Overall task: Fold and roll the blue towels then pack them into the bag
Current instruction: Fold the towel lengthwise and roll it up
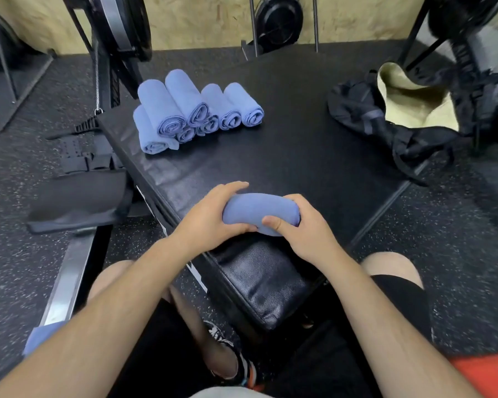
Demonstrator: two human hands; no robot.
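Note:
A rolled blue towel (pixel 256 209) lies across the near part of the black padded box (pixel 285 156). My left hand (pixel 210 218) grips its left end and my right hand (pixel 302 228) grips its right end, thumb on top. Several rolled blue towels (pixel 196 110) are stacked in a pile at the box's far left corner. The black bag (pixel 385 116) lies open on the box's far right corner, its pale lining (pixel 411 101) showing. A bit of blue cloth (pixel 41 338) sits low at the left, beside my left forearm.
Black exercise machines (pixel 118 38) stand behind the box on the speckled rubber floor. A rowing machine's rail (pixel 69 274) and foot straps (pixel 81 156) run along the left. My knees and shoe (pixel 236 360) are below the box's near corner.

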